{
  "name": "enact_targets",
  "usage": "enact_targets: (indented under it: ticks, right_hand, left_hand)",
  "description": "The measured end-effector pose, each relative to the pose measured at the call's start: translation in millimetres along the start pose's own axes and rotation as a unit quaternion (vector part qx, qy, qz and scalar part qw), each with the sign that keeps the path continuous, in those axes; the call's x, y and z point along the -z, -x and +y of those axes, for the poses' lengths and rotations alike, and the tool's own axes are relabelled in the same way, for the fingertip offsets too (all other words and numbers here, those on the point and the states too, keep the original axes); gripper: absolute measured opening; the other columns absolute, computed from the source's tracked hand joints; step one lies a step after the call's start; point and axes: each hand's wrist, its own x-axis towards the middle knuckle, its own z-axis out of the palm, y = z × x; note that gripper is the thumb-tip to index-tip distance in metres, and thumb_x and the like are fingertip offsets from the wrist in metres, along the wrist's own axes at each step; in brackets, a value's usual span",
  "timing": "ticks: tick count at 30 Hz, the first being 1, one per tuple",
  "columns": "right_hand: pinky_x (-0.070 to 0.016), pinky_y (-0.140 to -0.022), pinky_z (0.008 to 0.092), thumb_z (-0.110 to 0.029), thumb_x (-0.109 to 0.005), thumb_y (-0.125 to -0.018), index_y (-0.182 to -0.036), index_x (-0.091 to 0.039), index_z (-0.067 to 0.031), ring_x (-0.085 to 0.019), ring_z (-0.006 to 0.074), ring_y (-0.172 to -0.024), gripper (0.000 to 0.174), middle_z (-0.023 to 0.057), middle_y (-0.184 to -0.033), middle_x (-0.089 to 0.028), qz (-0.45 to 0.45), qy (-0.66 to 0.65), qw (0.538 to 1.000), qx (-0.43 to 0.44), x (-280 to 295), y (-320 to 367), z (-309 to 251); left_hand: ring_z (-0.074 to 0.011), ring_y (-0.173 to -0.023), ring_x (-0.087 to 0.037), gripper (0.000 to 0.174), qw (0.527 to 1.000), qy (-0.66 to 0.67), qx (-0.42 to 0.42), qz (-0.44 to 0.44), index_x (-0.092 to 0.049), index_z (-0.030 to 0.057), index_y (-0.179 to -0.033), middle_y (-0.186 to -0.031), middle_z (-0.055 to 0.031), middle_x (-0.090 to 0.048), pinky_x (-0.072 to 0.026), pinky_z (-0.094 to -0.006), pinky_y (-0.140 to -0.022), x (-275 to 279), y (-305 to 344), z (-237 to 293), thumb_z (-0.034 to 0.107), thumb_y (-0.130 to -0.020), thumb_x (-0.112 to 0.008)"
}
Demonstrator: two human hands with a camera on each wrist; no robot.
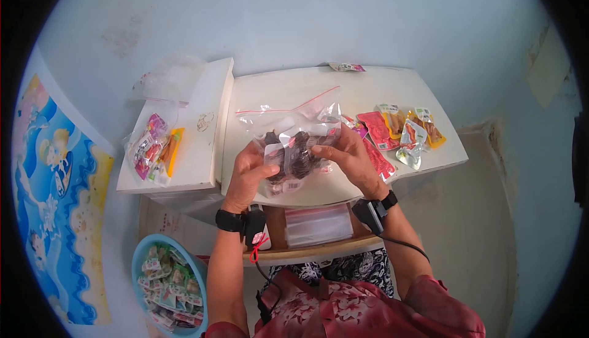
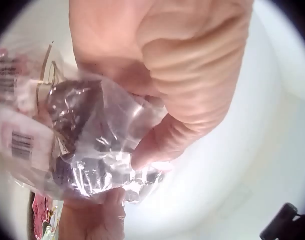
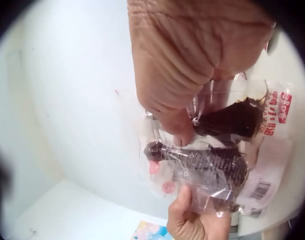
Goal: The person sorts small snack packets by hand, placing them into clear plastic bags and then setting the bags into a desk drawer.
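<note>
Both hands hold a clear zip bag with a red seal line above the white desk. Dark brown packaged food pieces with white and red labels lie inside it. The left hand grips the bag's left side, thumb across the front; the right hand grips the right side with its thumb on the plastic. In the left wrist view the left thumb presses the bag, and barcodes show at one side. The right wrist view shows the right hand pinching the bag, its fingers behind mostly hidden.
Red, yellow and silver packets lie at the desk's right. A filled bag rests on the left side surface. An open drawer holds flat clear bags. A blue basket of packets stands at lower left. Another packet lies at the back edge.
</note>
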Motion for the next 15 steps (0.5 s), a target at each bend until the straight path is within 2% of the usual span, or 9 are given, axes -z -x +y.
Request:
enact_targets:
  ticks: [4, 7, 10, 15]
  right_hand:
    - [-0.0519, -0.101, 0.0331, -0.007, -0.073, -0.096, -0.14, -0.056, 0.0002, -0.063, 0.0154, -0.117, 0.047, 0.0079, -0.129, -0.068, -0.014, -0.005, 1.0, -0.014, 3.1, 2.8, 1.1]
    - [-0.0513, -0.101, 0.0333, -0.005, -0.071, -0.097, -0.14, -0.055, 0.0006, -0.062, 0.0153, -0.118, 0.047, 0.0072, -0.129, -0.066, -0.02, 0.006, 1.0, -0.013, 2.9, 1.9, -1.7]
    - [-0.0506, -0.101, 0.0332, -0.003, -0.069, -0.095, -0.141, -0.053, 0.0004, -0.06, 0.0144, -0.119, 0.049, 0.006, -0.129, -0.065, -0.032, 0.019, 0.999, 0.0, 0.7, 4.3, 1.2]
    - [-0.0504, -0.101, 0.0317, -0.001, -0.069, -0.093, -0.143, -0.052, -0.0006, -0.06, 0.0131, -0.118, 0.052, 0.0047, -0.128, -0.064, -0.042, 0.017, 0.999, -0.006, 0.7, 7.1, 0.5]
  left_hand:
    - [-0.0207, -0.121, -0.063, 0.062, 0.999, -0.022, 0.031, 0.01, -0.051, -0.0044, -0.142, -0.13, -0.0114, -0.067, -0.0478, -0.0352, -0.106, -4.8, 5.2, 1.6, 0.004, -0.085, -0.075]
    - [-0.0209, -0.124, -0.062, 0.063, 0.999, -0.024, 0.005, 0.027, -0.05, -0.0054, -0.141, -0.132, -0.0126, -0.065, -0.0475, -0.0361, -0.108, -12.4, 6.4, 2.6, 0.002, -0.084, -0.075]
    - [-0.0216, -0.126, -0.06, 0.063, 0.998, -0.043, 0.026, 0.031, -0.05, -0.0054, -0.142, -0.136, -0.013, -0.063, -0.0461, -0.0367, -0.11, -8.6, 7.0, 0.7, 0.0, -0.084, -0.075]
    - [-0.0221, -0.129, -0.059, 0.065, 0.998, -0.034, 0.004, 0.044, -0.05, -0.0047, -0.143, -0.138, -0.013, -0.061, -0.0438, -0.0368, -0.112, -11.5, 7.0, -3.5, -0.001, -0.083, -0.075]
